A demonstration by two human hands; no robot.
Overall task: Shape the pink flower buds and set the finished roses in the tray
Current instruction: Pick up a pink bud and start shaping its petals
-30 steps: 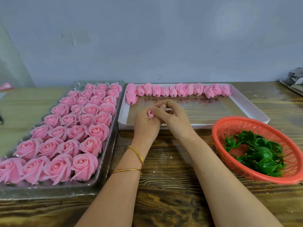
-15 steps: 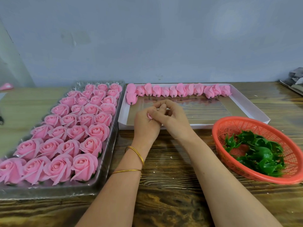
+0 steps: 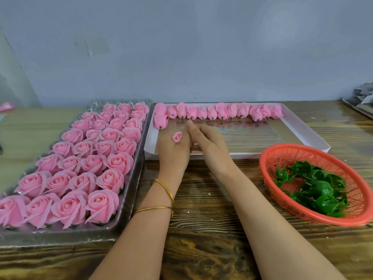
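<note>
The left hand (image 3: 173, 153) is clenched round a small pink bud (image 3: 177, 137) at the frame's centre. The right hand (image 3: 210, 147) lies against it, its fingers (image 3: 190, 126) straight and released. Behind, a row of buds (image 3: 222, 113) lines the white tray (image 3: 302, 126). Finished roses (image 3: 84, 164) fill the clear tray (image 3: 131, 190) at left. At right, a red basket (image 3: 359, 199) stands on the desk (image 3: 201, 219).

— What sort of place is my feed showing?

— I'd call it a small craft workshop. At 10 o'clock I see a clear tray (image 3: 139, 178) packed with rows of identical pink roses (image 3: 111, 160). At 12 there's a white tray (image 3: 302, 126) lined with pink buds (image 3: 222, 112), and at 3 a red basket (image 3: 266, 158) of green leaf pieces (image 3: 314, 188). It's a rough wooden tabletop (image 3: 201, 249) against a bare grey wall (image 3: 181, 47).
</note>
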